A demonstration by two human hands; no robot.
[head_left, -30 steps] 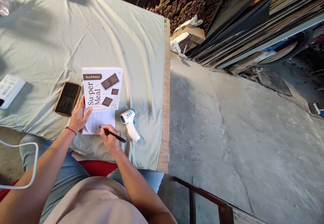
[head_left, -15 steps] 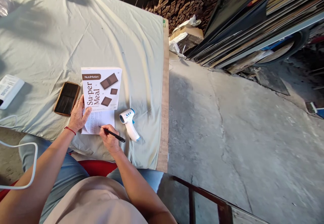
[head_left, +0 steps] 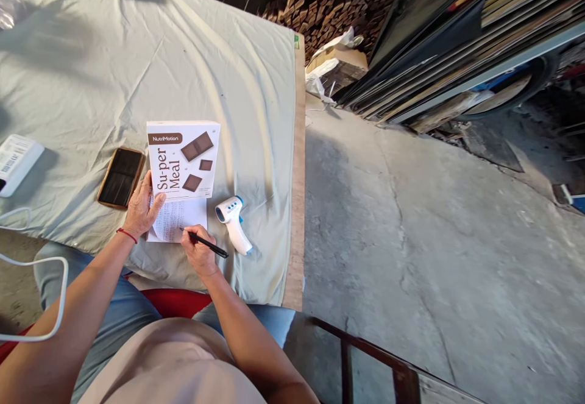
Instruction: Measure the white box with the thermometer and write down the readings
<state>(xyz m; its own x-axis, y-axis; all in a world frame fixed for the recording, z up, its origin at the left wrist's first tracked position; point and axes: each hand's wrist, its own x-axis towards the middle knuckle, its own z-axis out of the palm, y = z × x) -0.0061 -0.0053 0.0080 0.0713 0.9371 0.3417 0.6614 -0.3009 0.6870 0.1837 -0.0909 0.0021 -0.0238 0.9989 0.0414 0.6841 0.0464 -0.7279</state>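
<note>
A black pen slants through the fingers of my right hand, its tip on the handwritten lower part of a white sheet of paper. On the upper part of the paper lies a white box printed "NutriMotion Su-per Meal" with brown bars. My left hand holds this box at its lower left corner, thumb on the front and fingers along the side. The fingertips are partly hidden. Left of that hand is a dark-screened phone in a brown case. A white and blue infrared thermometer lies right of the paper.
A pale cloth covers the table, whose wooden edge shows at right. At the left are a white device and a white cable. Stacked firewood and leaning boards stand beyond, over a concrete floor.
My right hand and the pen have shifted very slightly to the right. The left hand, box, phone and thermometer stay in place.
</note>
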